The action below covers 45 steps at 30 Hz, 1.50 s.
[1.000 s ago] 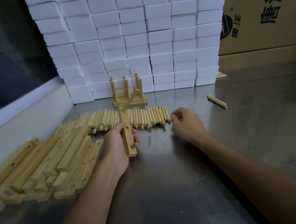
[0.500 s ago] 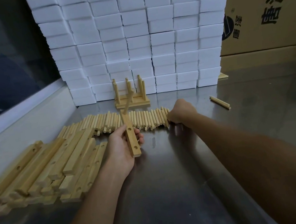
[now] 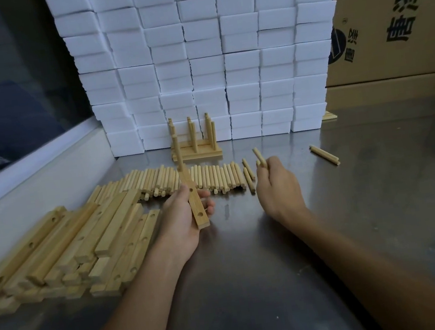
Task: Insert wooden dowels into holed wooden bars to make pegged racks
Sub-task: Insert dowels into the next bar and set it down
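The holed wooden bar [image 3: 193,195] sits just left of the frame's centre, gripped in the left hand [image 3: 183,219], whose fingers curl round its lower half so that two empty holes face the camera; a dowel already stands in its far end, pointing toward the top of the frame. What has changed is on the other side: half a second ago the right hand [image 3: 275,185] was down at the right end of the row of loose dowels [image 3: 185,178], and now it has lifted clear, right of centre, with its fingers curled and pinching what looks like two dowels [image 3: 260,157] that stick up past the fingertips. A few dowels at that end of the row now lie askew, apart from the tidy line. I judge this to mean the pick-up is done and the next peg is on its way to the bar, with two holes left to fill. Outward from there, a stack of unpegged bars [image 3: 64,246] fills the lower left, finished racks [image 3: 194,143] stand in the upper middle against a wall of white foam blocks [image 3: 204,55], one stray dowel [image 3: 324,155] lies at the right on the metal table [image 3: 381,198], and a cardboard box [image 3: 398,11] occupies the upper right.
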### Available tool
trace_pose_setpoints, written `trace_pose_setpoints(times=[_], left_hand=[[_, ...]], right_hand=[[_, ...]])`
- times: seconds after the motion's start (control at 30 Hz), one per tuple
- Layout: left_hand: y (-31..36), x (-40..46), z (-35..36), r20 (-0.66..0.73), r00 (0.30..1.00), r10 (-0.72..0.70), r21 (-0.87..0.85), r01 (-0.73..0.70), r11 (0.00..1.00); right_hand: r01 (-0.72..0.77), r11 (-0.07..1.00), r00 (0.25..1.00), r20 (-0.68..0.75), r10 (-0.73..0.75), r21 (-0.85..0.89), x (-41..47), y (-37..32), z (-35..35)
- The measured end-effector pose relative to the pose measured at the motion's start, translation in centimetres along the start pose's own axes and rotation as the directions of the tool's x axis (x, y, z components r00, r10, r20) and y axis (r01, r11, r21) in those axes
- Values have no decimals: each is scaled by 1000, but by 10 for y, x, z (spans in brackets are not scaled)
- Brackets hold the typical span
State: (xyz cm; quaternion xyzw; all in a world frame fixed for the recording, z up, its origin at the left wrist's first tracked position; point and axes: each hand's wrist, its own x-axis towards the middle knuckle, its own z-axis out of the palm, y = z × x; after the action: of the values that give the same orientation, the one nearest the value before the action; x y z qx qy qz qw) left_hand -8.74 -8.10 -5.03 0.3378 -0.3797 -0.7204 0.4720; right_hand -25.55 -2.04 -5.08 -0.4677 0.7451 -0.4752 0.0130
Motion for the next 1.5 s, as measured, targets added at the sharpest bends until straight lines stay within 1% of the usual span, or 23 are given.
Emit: trace_pose_setpoints(times=[0.07, 0.13, 0.23, 0.3, 0.43, 0.53, 0.63, 0.77, 0.87, 0.97, 1.13, 1.17, 1.23, 1.27, 1.3, 1.4, 1.43, 1.5], left_hand=[[0, -1, 1, -8, 1000, 11, 37, -11, 999], [0, -3, 2, -20, 1000, 16, 78, -15, 997], [0, -4, 5, -23, 999, 36, 127, -33, 991], [0, -4, 6, -18, 999, 49, 144, -46, 989], [1, -4, 5, 11, 999, 32, 125, -34, 992], [1, -5, 5, 36, 999, 34, 132, -39, 990], [2, -6, 4, 64, 997, 37, 114, -44, 993], [2, -8, 4, 71, 997, 40, 107, -47, 993], [2, -9, 5, 83, 996, 43, 110, -52, 993], [2, -10, 5, 85, 995, 49, 109, -59, 992], [2, -11, 5, 90, 995, 51, 107, -60, 992], [2, -11, 5, 93, 994, 51, 112, -62, 992], [2, -11, 6, 102, 994, 50, 125, -62, 990], [2, -10, 6, 105, 993, 50, 133, -63, 989], [2, -10, 6, 107, 993, 51, 143, -66, 988], [1, -10, 7, 113, 992, 51, 159, -69, 985], [1, -10, 7, 109, 993, 51, 166, -69, 984], [1, -9, 7, 98, 994, 51, 186, -69, 980]], right_hand=[[73, 997, 997, -18, -72, 40, -12, -1, -4], [104, 994, 993, -60, -102, 37, -18, -3, -6], [88, 996, 993, -74, -89, -19, -20, -4, -8], [74, 997, 995, -73, -75, -19, -20, -2, -9], [70, 998, 995, -76, -69, 0, -16, 2, -8], [94, 995, 990, -103, -95, -10, -15, 5, -5], [136, 990, 987, -89, -132, 39, -14, 7, -3], [157, 987, 976, -148, -159, -23, -12, 9, -2], [182, 977, 978, -125, -168, 109, -13, 7, -4], [217, 965, 967, -167, -192, 149, -14, 7, -5], [146, 980, 986, -100, -134, 135, -15, 9, -6], [144, 985, 987, -93, -135, 99, -14, 9, -6], [131, 990, 987, -85, -134, -41, -13, 8, -6], [112, 990, 989, -84, -119, -82, -12, 8, -5], [96, 993, 992, -77, -101, -70, -12, 7, -5], [95, 991, 995, -36, -92, 90, -15, 3, -5], [97, 990, 995, -35, -94, 103, -16, 2, -5], [85, 994, 996, -34, -83, 73, -17, 2, -6]])
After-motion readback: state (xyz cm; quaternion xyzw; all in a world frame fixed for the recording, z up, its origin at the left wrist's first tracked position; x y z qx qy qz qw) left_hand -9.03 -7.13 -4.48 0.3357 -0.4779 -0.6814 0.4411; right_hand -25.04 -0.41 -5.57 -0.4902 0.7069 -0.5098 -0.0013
